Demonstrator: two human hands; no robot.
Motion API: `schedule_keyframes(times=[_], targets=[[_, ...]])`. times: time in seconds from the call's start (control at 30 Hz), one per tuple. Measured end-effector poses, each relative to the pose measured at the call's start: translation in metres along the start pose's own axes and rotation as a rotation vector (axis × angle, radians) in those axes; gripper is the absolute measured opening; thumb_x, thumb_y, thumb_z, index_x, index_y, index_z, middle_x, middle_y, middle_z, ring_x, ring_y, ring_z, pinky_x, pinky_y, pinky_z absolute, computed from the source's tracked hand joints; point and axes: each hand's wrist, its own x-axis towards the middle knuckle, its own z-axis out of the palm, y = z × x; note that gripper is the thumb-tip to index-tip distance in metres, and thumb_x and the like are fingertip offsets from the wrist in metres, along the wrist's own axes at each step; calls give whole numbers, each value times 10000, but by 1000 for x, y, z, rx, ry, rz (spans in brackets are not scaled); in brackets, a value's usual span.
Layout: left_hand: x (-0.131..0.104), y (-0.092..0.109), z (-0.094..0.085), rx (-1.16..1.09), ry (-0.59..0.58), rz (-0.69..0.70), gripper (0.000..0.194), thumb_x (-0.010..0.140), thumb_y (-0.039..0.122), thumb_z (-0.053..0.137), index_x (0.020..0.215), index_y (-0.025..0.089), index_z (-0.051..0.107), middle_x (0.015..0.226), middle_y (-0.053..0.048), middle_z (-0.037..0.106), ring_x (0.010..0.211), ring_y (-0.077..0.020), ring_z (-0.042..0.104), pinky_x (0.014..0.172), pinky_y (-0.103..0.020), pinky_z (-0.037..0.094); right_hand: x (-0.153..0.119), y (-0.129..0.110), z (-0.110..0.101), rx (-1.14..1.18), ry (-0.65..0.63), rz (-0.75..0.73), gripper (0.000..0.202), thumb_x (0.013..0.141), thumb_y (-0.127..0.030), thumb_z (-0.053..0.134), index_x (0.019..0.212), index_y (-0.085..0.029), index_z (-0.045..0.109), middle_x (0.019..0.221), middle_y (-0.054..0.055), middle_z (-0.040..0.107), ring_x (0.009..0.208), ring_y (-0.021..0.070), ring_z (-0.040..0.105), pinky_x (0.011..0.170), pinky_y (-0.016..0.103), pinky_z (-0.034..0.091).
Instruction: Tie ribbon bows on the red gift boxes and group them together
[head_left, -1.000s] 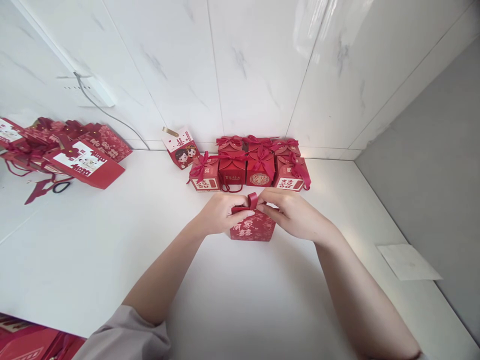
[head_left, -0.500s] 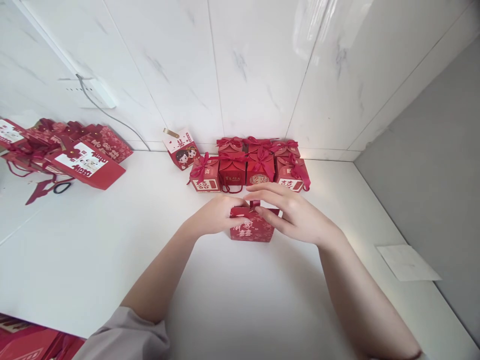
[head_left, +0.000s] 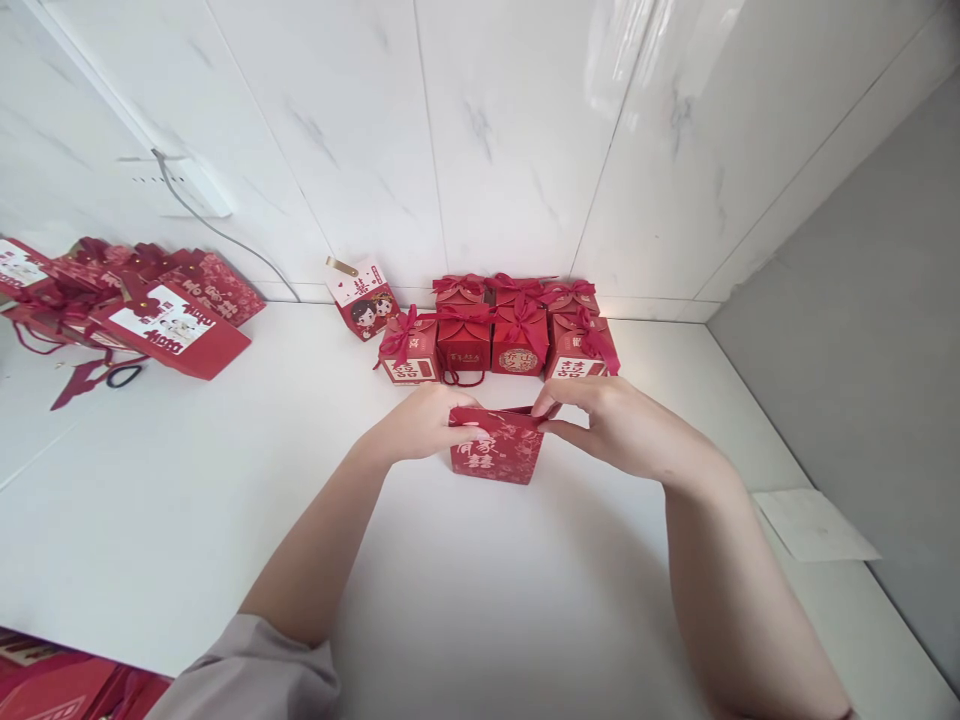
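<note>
A red gift bag [head_left: 502,450] with pale flower prints and characters stands upright on the white table in front of me. My left hand [head_left: 424,425] grips its left side, thumb on the front and the other fingers hidden behind. At the top right corner, my right hand [head_left: 600,425] pinches the bag's edge between thumb and fingers. Just behind the bag sit several red boxes [head_left: 465,345] tied with red ribbons, in two rows.
A small box with a cartoon couple [head_left: 367,310] leans near the wall. On the left lie more red bags [head_left: 180,330] and black-handled scissors [head_left: 124,375]. A white sheet [head_left: 814,525] is at the right edge. Red packaging [head_left: 67,690] shows at bottom left.
My right hand has moved right from the dark red ribbon at the bag's top middle to its right corner. The bag has shifted slightly left and the ribbon no longer shows.
</note>
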Motion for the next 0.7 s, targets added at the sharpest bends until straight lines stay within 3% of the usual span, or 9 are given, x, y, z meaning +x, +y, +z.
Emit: schedule_keyframes(times=[0.27,0.4,0.53,0.6,0.7], targets=[[0,-1,0,-15,-9,-14,178,817,344,628,781,182,690,739,7,687,665,-142,603,584,-229,412,1,0,1,-6,-15,18,100,885,-164,586,921,-251,617,963,-16,712,806,167,664,696,302,510],[-4,-1,-8,-23,-67,11,243,824,378,624,933,184,722,859,-17,717,746,-167,634,630,-240,451,-2,-1,0,9,-12,16,92,902,-202,578,950,-268,619,985,-8,714,853,183,674,691,308,521],[-13,-1,-24,-15,-70,28,354,826,455,633,1102,250,717,1108,-21,714,982,-199,643,710,-228,482,-5,3,0,-50,66,77,272,881,-260,615,1148,-285,569,1078,34,697,930,227,674,704,348,538],[-17,0,-30,13,-23,19,369,831,473,629,1118,258,717,1154,-23,706,1034,-206,632,716,-221,484,-5,6,1,-86,66,97,212,886,-277,604,1099,-274,599,1039,40,705,893,233,678,680,349,531],[-22,-1,-35,79,4,26,331,846,483,610,1016,239,754,1036,-24,739,921,-192,648,689,-226,470,-3,6,2,-99,44,92,81,906,-260,565,919,-250,644,931,24,718,779,206,670,638,326,504]])
